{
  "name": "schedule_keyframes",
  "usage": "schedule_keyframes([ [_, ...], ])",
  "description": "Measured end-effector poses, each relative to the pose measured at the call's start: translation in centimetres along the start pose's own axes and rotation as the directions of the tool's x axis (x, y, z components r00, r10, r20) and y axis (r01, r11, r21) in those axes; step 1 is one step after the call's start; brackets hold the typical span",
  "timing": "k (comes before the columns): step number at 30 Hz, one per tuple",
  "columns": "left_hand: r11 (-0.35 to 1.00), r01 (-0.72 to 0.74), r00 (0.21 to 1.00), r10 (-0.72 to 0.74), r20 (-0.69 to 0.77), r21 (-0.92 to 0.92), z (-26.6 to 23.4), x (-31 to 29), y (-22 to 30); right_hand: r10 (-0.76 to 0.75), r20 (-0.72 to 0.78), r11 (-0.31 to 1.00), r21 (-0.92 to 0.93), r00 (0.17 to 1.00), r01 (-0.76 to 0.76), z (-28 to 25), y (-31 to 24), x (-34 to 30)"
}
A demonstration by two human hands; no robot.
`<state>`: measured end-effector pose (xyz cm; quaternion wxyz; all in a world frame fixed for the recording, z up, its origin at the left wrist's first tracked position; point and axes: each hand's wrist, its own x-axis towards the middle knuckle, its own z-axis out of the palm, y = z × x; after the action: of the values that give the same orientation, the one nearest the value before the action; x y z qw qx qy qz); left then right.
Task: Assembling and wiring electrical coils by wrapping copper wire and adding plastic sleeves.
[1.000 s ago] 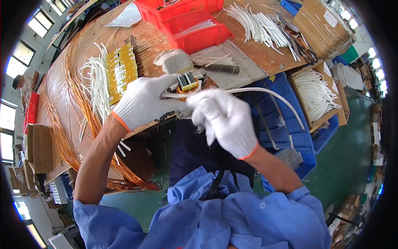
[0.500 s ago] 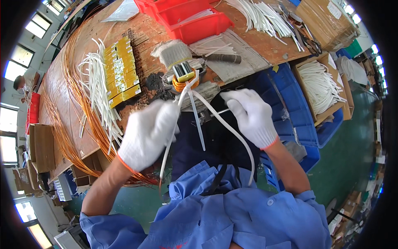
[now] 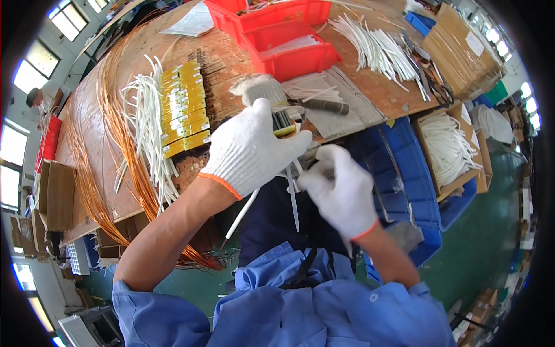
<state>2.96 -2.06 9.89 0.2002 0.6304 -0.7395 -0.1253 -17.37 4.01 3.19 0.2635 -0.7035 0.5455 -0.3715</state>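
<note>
My left hand, in a white knit glove with an orange cuff, is wrapped around a small coil with a yellow bobbin and dark metal bars in its middle. Most of the copper winding is hidden behind the glove. Below the coil hang a translucent cable tie tail and a lead in white sleeving with a bare wire end. My right hand, gloved alike and blurred, has its fingers curled at the second white-sleeved lead, close under the coil; the glove covers much of that lead.
Yellow bobbins lie in rows beside white sleeving and long copper wires. Red bins stand at the back. Cut tubes, pliers and cardboard boxes are rightward, above a blue crate.
My left hand has moved up and right from the left lead onto the coil. My right hand has come down and left to the right lead. The view has shifted slightly.
</note>
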Motion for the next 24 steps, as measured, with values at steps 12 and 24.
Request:
schedule_keyframes([
  [12, 0.986, 0.012, 0.997, -0.024, -0.071, -0.167, 0.8, 0.0, -0.5, -0.358, 0.074, 0.807, -0.476, 0.931, 0.349, 5.7, 8.5, -2.2],
  [24, 0.710, -0.317, 0.929, 0.100, -0.356, -0.629, -8.3, -4.9, -0.6, -0.242, 0.613, 0.953, 0.294, 0.752, 0.067, -5.4, -10.8, 7.1],
])
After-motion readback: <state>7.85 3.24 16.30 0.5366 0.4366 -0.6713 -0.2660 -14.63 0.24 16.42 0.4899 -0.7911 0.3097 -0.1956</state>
